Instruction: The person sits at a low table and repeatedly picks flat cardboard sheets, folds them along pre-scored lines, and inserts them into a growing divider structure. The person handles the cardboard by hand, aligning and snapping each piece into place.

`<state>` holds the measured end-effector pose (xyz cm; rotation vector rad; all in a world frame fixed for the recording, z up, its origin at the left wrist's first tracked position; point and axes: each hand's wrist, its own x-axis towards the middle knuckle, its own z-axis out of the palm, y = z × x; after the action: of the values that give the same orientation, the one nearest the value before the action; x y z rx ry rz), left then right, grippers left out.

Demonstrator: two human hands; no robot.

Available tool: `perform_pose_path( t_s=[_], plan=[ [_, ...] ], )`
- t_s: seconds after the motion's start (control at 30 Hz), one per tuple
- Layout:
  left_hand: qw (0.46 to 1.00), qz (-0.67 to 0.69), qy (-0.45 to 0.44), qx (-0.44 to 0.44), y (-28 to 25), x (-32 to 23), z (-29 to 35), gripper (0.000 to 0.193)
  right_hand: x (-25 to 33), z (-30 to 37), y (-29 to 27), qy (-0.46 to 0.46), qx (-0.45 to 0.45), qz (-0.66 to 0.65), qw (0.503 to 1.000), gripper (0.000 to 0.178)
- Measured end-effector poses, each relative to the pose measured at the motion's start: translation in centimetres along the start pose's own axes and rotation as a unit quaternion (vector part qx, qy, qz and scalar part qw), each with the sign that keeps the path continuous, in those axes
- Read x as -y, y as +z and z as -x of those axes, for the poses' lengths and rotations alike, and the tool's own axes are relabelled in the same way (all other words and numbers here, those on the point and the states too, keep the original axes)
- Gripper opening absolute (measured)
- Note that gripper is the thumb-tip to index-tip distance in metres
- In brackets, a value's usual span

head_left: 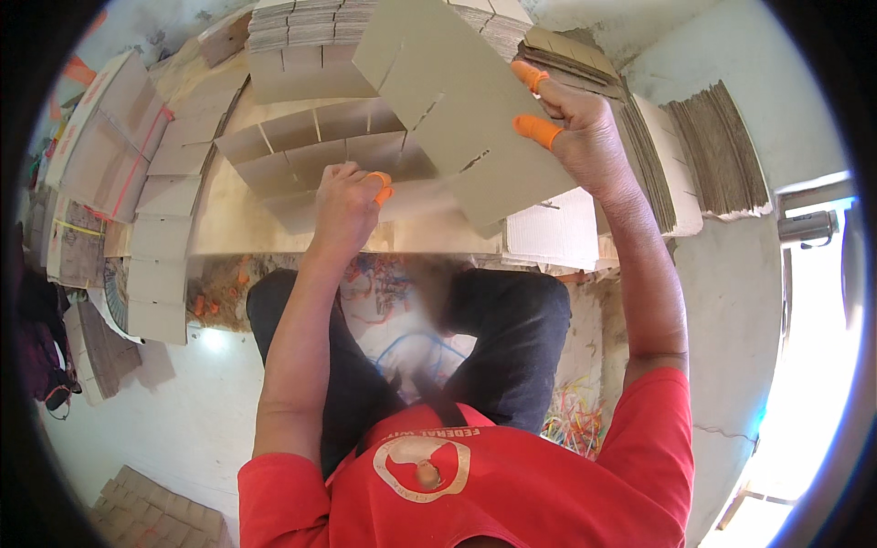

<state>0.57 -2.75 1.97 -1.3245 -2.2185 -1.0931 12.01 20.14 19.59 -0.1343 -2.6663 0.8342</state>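
Observation:
My right hand (585, 137) grips a large tan cardboard sheet (429, 100) with short slits, by its right edge. Orange covers sit on the thumb and a finger. This sheet is tilted and raised over the bench. Left of it, my left hand (350, 205) is closed, its fingers curled at a slotted cardboard divider (292, 164) with pale slits; orange covers show on this hand too. The fingers hide the exact contact. Part of the divider is behind the sheet, and its lower right side is blurred.
Stacked slotted cardboard (311, 46) stands at the back of the wooden bench (228, 224). More cardboard stacks (717, 151) are on the right. Flat cardboard pieces (160, 265) hang along the left edge. Coloured straps (575, 420) lie on the floor by my legs.

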Motion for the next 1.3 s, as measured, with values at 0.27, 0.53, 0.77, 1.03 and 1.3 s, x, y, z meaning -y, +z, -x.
perform_pose_path(
  t_s=[0.27, 0.53, 0.77, 1.03, 1.3],
  plan=[
    [1.000, -0.019, -0.001, 0.010, 0.3, 0.5, 0.0, 0.014, -1.0, -0.7, 2.2, -0.036, 0.064, -0.012, 0.997, 0.053],
    [1.000, -0.025, -0.009, 0.007, 0.7, 0.7, -0.2, 0.013, -2.4, -0.6, 6.9, -0.078, 0.098, 0.002, 0.992, 0.042],
    [0.999, -0.039, -0.010, 0.014, 0.5, 0.9, -0.1, 0.013, -1.0, -2.0, 6.7, -0.036, 0.165, 0.068, 0.983, 0.046],
    [0.999, -0.028, -0.008, 0.019, 0.5, 0.4, -0.6, 0.013, -3.5, -1.2, 8.2, -0.093, 0.102, 0.088, 0.986, 0.031],
    [1.000, -0.023, -0.008, 0.016, 0.2, -0.2, -0.4, 0.014, -1.8, 1.9, 6.7, -0.105, 0.071, 0.059, 0.990, 0.027]
  ],
)
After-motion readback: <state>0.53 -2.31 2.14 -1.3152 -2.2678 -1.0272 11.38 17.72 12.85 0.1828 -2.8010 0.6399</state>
